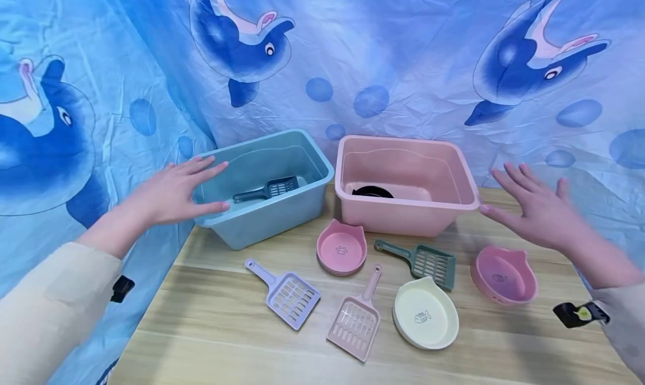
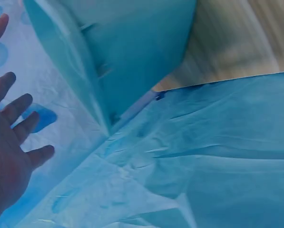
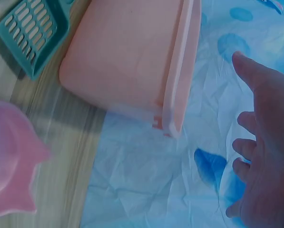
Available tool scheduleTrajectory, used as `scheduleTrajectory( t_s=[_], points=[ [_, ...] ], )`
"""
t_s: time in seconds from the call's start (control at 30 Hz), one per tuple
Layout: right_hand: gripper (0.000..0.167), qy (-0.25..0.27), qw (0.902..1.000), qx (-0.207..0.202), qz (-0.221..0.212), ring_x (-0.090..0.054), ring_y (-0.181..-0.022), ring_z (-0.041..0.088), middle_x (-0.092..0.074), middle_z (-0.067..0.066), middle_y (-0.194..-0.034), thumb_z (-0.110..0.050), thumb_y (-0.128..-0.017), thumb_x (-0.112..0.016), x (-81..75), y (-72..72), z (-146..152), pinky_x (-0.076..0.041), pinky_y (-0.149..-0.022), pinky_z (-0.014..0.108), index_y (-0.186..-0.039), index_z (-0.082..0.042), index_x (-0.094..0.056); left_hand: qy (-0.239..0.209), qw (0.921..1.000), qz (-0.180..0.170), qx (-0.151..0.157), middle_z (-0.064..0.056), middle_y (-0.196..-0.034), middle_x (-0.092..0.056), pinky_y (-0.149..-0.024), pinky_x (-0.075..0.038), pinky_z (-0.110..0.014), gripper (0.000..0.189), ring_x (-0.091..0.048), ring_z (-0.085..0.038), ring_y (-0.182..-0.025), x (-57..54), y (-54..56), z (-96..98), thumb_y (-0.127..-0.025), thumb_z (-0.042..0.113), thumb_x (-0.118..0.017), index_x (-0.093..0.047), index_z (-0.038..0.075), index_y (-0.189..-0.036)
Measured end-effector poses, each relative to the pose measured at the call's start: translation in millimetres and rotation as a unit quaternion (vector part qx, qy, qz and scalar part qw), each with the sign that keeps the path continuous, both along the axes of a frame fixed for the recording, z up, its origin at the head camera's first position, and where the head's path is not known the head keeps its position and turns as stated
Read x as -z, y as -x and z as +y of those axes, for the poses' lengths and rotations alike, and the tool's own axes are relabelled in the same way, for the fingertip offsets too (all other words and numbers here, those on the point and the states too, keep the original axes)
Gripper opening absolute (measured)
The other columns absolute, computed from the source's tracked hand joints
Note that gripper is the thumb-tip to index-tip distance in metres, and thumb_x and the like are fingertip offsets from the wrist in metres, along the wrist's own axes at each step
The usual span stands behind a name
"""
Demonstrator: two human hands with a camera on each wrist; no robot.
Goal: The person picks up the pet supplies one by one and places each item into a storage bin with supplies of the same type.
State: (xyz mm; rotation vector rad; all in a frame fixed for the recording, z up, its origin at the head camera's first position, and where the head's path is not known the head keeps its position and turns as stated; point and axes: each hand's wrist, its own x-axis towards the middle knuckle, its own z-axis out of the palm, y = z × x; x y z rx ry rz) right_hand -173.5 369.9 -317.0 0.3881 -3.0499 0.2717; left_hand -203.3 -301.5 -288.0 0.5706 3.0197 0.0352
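Observation:
My left hand [image 1: 176,192] hovers with spread fingers at the left end of a blue litter box [image 1: 272,220], holding nothing. Inside that box lies a dark slotted litter scoop [image 1: 267,190]. On the other side, my right hand [image 1: 536,209] hangs in the air, fingers apart, thumb near the right corner of a pink litter box [image 1: 398,214]. Something black [image 1: 373,192] sits in the pink box, partly hidden by its front wall. In the right wrist view the right hand [image 3: 270,142] is beside the pink box's rim, grasping nothing.
On the wooden table [image 1: 216,334] are a lavender scoop [image 1: 292,298], a pink scoop [image 1: 355,320] and a green scoop [image 1: 433,264]. Cat-eared bowls stand among them: pink [image 1: 341,250], cream [image 1: 425,318] and another pink bowl [image 1: 504,276]. A dolphin-printed curtain [image 1: 403,55] hangs behind.

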Motion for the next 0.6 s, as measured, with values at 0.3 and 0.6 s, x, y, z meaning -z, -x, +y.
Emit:
scheduleTrajectory(
  t_s=[0.3,0.6],
  points=[
    [0.094,-0.006,0.9996,-0.026,-0.008,-0.006,-0.163,0.047,-0.016,0.026,-0.175,-0.058,-0.102,-0.065,2.1,11.2,-24,0.016,-0.120,0.078,-0.172,-0.017,-0.018,-0.027,0.9986,0.038,0.024,-0.021,-0.170,-0.037,-0.126,-0.022,-0.072,0.092,-0.031,-0.046,-0.157,27.9,-9.5,-14.1,-0.093,0.067,-0.072,-0.044,0.016,-0.165],
    [0.092,0.013,0.9990,-0.043,0.002,-0.012,-0.162,0.050,-0.019,0.025,-0.175,-0.055,-0.101,-0.069,7.1,15.1,-36,0.012,-0.122,0.078,-0.172,-0.016,-0.024,-0.049,0.9944,0.081,0.046,-0.022,-0.167,-0.042,-0.122,-0.031,-0.071,0.089,-0.039,-0.049,-0.152,48.1,-23.7,-31.5,-0.089,0.057,-0.081,-0.050,0.016,-0.161]
  ],
)
